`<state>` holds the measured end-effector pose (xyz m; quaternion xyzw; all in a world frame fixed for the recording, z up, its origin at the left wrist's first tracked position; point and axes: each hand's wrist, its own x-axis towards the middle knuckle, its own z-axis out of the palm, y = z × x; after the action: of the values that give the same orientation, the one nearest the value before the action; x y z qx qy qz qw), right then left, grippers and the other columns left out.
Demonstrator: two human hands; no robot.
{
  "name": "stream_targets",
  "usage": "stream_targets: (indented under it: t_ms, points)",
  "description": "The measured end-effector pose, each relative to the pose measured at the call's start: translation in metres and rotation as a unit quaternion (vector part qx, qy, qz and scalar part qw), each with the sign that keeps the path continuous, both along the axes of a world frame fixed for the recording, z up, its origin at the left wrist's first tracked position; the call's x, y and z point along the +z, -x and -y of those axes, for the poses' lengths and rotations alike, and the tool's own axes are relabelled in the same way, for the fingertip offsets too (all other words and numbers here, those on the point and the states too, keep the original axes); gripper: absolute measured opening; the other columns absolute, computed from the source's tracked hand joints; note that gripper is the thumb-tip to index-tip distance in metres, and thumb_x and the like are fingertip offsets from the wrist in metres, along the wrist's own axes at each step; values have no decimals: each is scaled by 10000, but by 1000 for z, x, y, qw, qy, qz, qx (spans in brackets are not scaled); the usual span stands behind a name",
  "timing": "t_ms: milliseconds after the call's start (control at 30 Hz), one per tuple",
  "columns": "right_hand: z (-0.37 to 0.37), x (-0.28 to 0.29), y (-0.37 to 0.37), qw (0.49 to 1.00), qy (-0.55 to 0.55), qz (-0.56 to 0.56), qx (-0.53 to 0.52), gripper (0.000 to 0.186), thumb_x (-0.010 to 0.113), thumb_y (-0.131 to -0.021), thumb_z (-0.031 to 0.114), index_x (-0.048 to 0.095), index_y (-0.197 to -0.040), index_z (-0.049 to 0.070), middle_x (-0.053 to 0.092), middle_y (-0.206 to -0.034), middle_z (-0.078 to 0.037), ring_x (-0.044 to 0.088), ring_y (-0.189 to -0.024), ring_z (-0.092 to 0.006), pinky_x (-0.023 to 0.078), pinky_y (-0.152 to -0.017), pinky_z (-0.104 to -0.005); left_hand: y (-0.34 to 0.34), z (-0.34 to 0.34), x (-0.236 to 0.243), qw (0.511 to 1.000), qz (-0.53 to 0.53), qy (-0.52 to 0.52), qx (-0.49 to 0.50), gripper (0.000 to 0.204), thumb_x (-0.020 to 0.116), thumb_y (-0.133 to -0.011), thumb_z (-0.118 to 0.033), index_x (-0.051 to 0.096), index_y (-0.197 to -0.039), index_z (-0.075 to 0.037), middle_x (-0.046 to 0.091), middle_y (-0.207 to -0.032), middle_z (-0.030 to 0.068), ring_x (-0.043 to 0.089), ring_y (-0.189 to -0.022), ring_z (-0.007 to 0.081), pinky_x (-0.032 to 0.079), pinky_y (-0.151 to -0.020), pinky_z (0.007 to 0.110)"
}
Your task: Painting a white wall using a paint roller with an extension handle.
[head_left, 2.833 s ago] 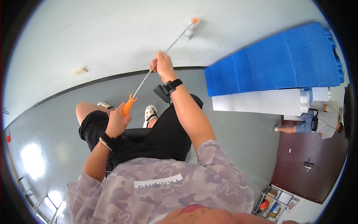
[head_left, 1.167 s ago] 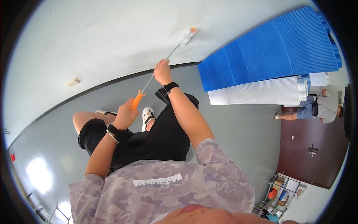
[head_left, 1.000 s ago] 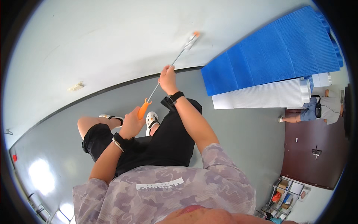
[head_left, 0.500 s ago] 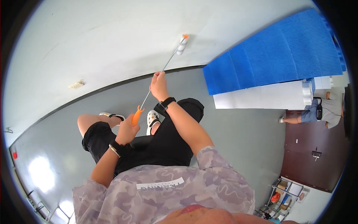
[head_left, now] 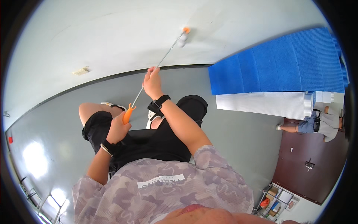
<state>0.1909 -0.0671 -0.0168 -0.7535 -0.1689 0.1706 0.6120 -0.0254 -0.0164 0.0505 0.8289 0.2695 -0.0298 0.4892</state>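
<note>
My left hand (head_left: 118, 126) is closed round the orange grip (head_left: 128, 114) of a paint roller. My right hand (head_left: 152, 81) grips its thin metal rod (head_left: 168, 52) higher up, with fingers wrapped round it. The rod slants up and right to a white roller head (head_left: 182, 40) with an orange end cap, on or very close to the pale wall (head_left: 123, 33); contact is hard to judge. Faint grey marks show on the wall around it. Below the hands are my black-shorted legs (head_left: 182, 123) and a white clog (head_left: 153, 121) on the grey floor.
Blue ridged panels (head_left: 272, 65) and white ones (head_left: 261, 104) stand along the wall at right. Beyond, another person (head_left: 322, 125) is near a brown door (head_left: 302, 164). A metal rack (head_left: 270, 203) holds boxes at lower right. A small beige item (head_left: 80, 71) sits low on the wall.
Since half a second ago the roller head has risen a little in view and both hands have shifted up and left, still gripping. The view has turned slightly, so the panels sit lower.
</note>
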Motion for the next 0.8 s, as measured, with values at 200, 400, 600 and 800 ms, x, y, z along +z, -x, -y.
stream_targets:
  t_ms: [200, 400, 600, 800]
  points:
    - [3, 64, 16, 995, -81, -56, 18, 108, 356, -931, 127, 312, -972, 37, 406, -569, -32, 436, -400, -125, 378, -387, -278, 5, 7, 19, 999, 36, 0, 18, 226, 534, -711, -80, 506, -913, 17, 515, -668, 232, 544, -670, 405, 436, -619, 401]
    - [-17, 92, 4, 986, -142, 45, 71, 120, 351, -932, 139, 306, -986, 42, 385, -535, -23, 438, -402, -130, 366, -396, -270, -6, -8, 8, 992, 80, 81, 45, 282, 554, -720, -56, 517, -987, 26, 477, -622, 155, 488, -550, 211, 417, -555, 307]
    - [-9, 7, 4, 998, -34, 51, -18, 101, 348, -909, 87, 300, -985, 41, 399, -553, -28, 457, -405, -160, 382, -402, -296, 3, -2, 14, 999, 28, 32, 28, 199, 553, -692, -69, 483, -859, 16, 499, -636, 195, 528, -587, 348, 428, -564, 361]
    - [-3, 135, 14, 992, -119, 31, 20, 122, 357, -929, 133, 313, -991, 38, 396, -521, -18, 440, -400, -129, 353, -392, -254, -3, -6, 55, 994, 98, 30, 24, 177, 546, -713, -50, 494, -869, 15, 450, -599, 169, 471, -507, 288, 404, -512, 317]
